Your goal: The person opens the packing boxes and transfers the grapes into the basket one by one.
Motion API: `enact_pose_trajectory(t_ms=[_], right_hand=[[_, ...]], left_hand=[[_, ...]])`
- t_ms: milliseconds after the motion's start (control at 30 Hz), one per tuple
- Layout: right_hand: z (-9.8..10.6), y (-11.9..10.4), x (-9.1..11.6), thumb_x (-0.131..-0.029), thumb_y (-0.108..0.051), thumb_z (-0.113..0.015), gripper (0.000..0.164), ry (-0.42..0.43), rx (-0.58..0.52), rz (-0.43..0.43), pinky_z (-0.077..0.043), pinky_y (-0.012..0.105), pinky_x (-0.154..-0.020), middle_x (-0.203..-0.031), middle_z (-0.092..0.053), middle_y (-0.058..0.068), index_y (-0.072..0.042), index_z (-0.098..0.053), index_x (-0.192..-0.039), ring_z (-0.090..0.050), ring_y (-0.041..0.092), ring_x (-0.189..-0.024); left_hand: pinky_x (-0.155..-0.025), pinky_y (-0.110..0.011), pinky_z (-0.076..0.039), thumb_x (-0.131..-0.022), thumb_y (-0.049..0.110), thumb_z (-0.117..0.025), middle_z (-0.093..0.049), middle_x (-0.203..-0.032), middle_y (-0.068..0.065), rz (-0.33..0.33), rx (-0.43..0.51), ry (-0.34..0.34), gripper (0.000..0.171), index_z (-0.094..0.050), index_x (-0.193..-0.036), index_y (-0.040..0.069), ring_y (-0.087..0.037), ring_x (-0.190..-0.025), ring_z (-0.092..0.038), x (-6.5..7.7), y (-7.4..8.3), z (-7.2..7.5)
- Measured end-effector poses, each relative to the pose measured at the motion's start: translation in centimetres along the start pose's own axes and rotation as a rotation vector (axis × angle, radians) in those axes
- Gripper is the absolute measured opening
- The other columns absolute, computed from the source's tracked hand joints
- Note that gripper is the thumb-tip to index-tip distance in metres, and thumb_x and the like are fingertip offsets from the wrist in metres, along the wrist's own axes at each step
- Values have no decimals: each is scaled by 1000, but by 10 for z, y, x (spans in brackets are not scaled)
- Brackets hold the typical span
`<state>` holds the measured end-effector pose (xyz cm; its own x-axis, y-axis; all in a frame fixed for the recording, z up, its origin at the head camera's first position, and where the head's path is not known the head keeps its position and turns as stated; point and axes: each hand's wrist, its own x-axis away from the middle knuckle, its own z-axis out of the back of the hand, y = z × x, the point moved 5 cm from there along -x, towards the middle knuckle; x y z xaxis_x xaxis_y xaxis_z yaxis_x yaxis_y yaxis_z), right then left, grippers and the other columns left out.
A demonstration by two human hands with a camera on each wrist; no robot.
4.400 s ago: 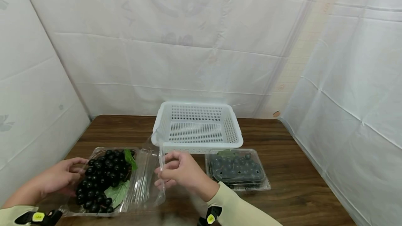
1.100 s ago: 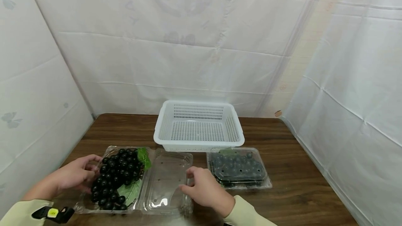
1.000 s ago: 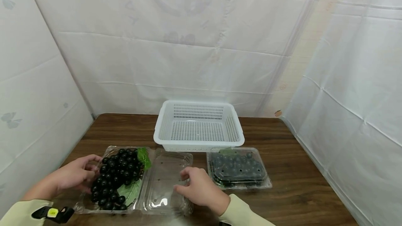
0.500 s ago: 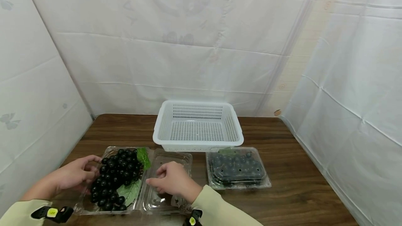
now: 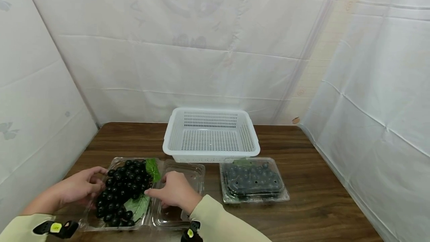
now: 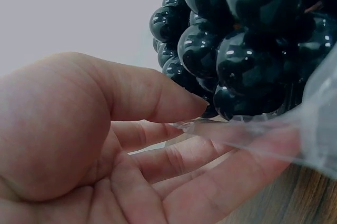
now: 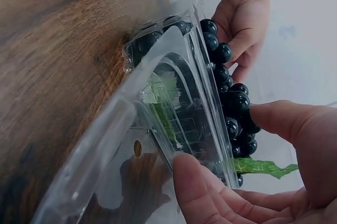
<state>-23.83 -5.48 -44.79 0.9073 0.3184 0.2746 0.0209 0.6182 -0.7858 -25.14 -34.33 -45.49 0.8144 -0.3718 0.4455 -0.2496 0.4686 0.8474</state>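
— Where to find the dark grapes (image 5: pixel 125 182)?

— In the base of the clear clamshell (image 5: pixel 88 225), on the left part of the worktop (image 5: pixel 312 182), with the lid (image 5: pixel 197 178) open to the right.

— Which way from the fingers?

— Between the two hands: left of the right hand (image 5: pixel 176 189), right of the left hand (image 5: pixel 78 188). Long axis of the bunch: near to far, with a lean to the right at the far end. Green leaves (image 5: pixel 138 207) along the right side, close to the right thumb.

— Nearer hand?

— Hard to tell; both just beside the bunch.

— And the fingers?

— On the left, a pinch on the clamshell's rim, thumb above, fingers beneath. On the right, loosely spread and gripping nothing, with the thumb tip at the edge of the bunch; contact uncertain.

— Any brand or writing?

— None seen on the clamshell, the second box (image 5: pixel 255 180) or the white basket (image 5: pixel 211 156). Yellow labels (image 5: pixel 56 227) on the wrist straps (image 5: pixel 40 227), too small to read. Faint marks on the white sheet (image 5: pixel 215 70), too pale to read.
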Motion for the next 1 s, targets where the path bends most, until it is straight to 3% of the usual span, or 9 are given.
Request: enact_pose_trajectory(t_ms=[167,300,433,867,1000], right_hand=[[-2,-4,-1,-84,-46,-83,55,19,42,-6,-58,29,-66,-53,-66,5,-4,-69,-118,-67,20,-50],[-3,-4,-1,-85,-39,-83,37,21,44,-3,-49,29,-49,-49,-63,7,-7,-68,-76,-66,20,-48],[-5,-4,-2,-86,-33,-83,53,21,53,-9,-40,28,-40,-44,-59,6,-13,-51,-49,-65,19,-44],[-7,-1,-5,-86,-28,-80,52,13,43,7,-47,30,-43,-43,-58,5,-13,-51,-46,-63,18,-43],[-6,1,-4,-85,-27,-80,51,20,42,1,-44,30,-42,-43,-58,6,-13,-50,-45,-63,19,-43]], left_hand=[[-67,-48,-59,-105,-1,-39,-50,-80,-5,0,-10,2,48,-18,-144,-17,-20,-69,-50,1,3,-1],[-67,-48,-59,-105,-1,-39,-50,-81,-5,-1,-16,1,47,-18,-144,-18,-20,-69,-50,2,3,-1],[-66,-47,-59,-105,-1,-39,-50,-80,-5,0,-20,4,47,-19,-144,-17,-19,-68,-50,0,2,0],[-63,-45,-56,-104,-1,-41,-46,-79,-4,-23,4,-7,48,-19,-144,-16,-18,-65,-46,-2,-1,-2],[-64,-46,-56,-103,-1,-41,-47,-81,-4,-22,15,-14,51,-17,-145,-16,-17,-64,-43,-3,0,-4]])
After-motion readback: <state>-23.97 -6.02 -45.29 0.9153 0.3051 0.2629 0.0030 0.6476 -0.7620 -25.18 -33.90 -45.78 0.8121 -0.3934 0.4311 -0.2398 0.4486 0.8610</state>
